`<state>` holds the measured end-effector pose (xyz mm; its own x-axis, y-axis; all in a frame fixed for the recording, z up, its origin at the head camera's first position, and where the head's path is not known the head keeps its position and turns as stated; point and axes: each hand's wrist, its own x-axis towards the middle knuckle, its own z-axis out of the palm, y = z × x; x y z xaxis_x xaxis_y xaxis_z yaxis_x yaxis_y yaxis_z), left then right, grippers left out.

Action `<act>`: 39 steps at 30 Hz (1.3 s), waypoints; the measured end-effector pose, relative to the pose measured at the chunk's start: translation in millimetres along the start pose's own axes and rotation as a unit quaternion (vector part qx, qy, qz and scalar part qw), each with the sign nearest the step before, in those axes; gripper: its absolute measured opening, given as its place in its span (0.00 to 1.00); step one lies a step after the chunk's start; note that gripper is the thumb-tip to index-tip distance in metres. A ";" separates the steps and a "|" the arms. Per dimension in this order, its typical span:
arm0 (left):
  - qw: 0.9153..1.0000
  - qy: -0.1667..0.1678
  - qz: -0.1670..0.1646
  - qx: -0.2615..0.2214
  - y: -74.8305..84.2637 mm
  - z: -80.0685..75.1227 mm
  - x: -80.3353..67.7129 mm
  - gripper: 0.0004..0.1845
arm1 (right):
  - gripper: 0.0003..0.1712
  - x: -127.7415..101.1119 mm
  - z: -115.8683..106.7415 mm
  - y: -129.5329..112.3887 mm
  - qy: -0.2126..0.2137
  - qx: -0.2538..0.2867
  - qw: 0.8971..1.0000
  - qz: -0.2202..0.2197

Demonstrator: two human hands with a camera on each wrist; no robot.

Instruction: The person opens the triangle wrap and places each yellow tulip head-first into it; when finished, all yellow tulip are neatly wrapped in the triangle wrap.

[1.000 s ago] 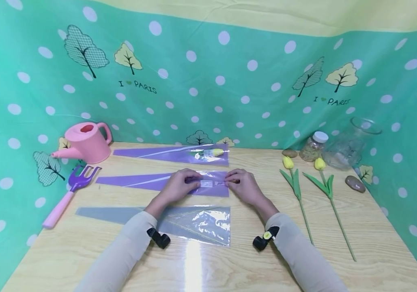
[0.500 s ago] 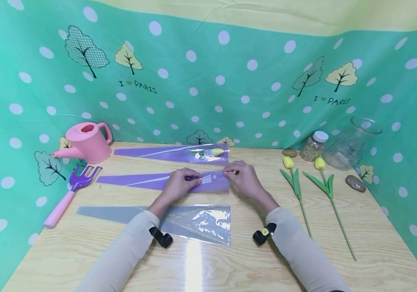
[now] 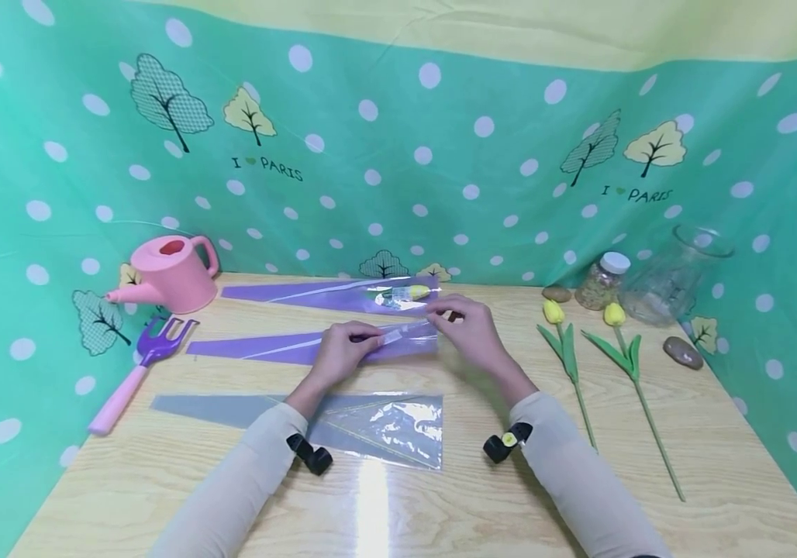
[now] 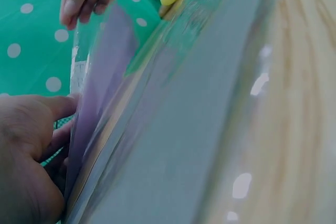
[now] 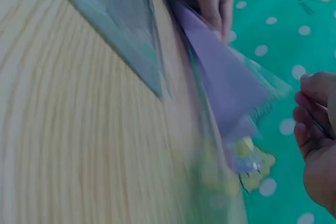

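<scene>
A long tapered purple flower sleeve [image 3: 280, 348] with a clear film front lies in the middle of the table, its wide right end raised and tilted. My left hand [image 3: 338, 355] pinches its upper edge between thumb and fingers. At the wide end my right hand [image 3: 474, 329] pinches the clear film's corner, lifted off the table. The right wrist view has the right hand [image 5: 320, 140] with fingertips at that corner and the purple sheet [image 5: 223, 77] hanging slanted. Behind lies another purple sleeve [image 3: 315, 297] holding a yellow tulip [image 3: 417, 292]; in front, a grey sleeve [image 3: 377, 430] lies flat.
A pink watering can [image 3: 178, 279] and a purple hand fork [image 3: 150, 349] stand and lie at left. On the right are two loose yellow tulips [image 3: 569, 364], a lidded jar [image 3: 601, 283], a glass vase [image 3: 674, 283] and brown stones [image 3: 682, 352]. A polka-dot cloth [image 3: 398, 155] hangs behind.
My right hand has risen and moved away from me, lifting the middle sleeve's wide end so it now tilts up. The left hand has stayed nearly in place.
</scene>
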<state>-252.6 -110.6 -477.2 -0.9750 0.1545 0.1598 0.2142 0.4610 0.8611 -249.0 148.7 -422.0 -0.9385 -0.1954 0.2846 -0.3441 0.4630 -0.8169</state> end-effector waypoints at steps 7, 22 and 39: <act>1.000 0.019 0.004 -0.010 -0.7 0.8 0.6 0.07 | 0.17 -25.2 -49.5 9.9 0.024 0.033 0.998 0.053; 1.000 0.018 0.002 -0.011 0.2 -0.9 1.2 0.07 | 0.28 -116.5 -131.7 56.0 0.066 0.018 0.990 0.125; 1.000 0.011 -0.005 0.000 1.4 0.0 0.2 0.08 | 0.38 -180.7 -156.2 76.1 0.037 -0.053 0.971 0.229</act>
<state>-252.5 -109.9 -475.9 -0.9782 0.1302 0.1616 0.2041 0.4630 0.8626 -110.0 354.3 -457.3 -0.9919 0.1133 -0.0577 0.1128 0.5741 -0.8110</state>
